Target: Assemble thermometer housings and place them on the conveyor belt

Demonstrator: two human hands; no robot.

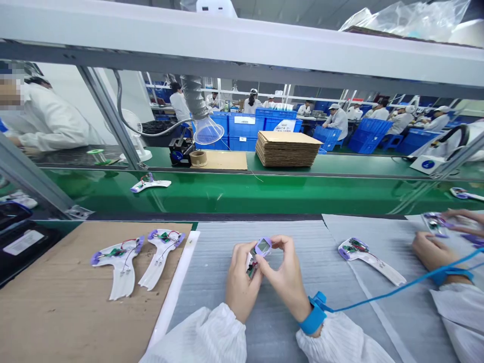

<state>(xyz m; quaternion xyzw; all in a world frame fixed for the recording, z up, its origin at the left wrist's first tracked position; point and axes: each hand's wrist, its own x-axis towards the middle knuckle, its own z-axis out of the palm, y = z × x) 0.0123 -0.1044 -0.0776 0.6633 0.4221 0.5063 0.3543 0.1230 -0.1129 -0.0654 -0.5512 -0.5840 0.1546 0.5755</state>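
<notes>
My left hand [242,282] is closed around a small green circuit board [251,268] with white parts; much of it is hidden by the fingers. Between the thumb and fingers of my right hand [283,275] is a small purple-framed display [263,246], right beside the board. Whether the two pieces are joined, I cannot tell. A blue wrist strap [314,315] with a cord circles my right wrist. To the left lie two white gun-shaped housing halves, one [123,262] beside the other [161,254], with purple ends, wires and green boards.
Cardboard [86,322] covers the left bench, grey foam sheet [204,302] the middle. Another housing half [372,262] lies right, near a co-worker's hands [431,252]. Beyond runs a green conveyor [234,194] carrying a further half [151,184]. A metal shelf beam [242,40] crosses overhead.
</notes>
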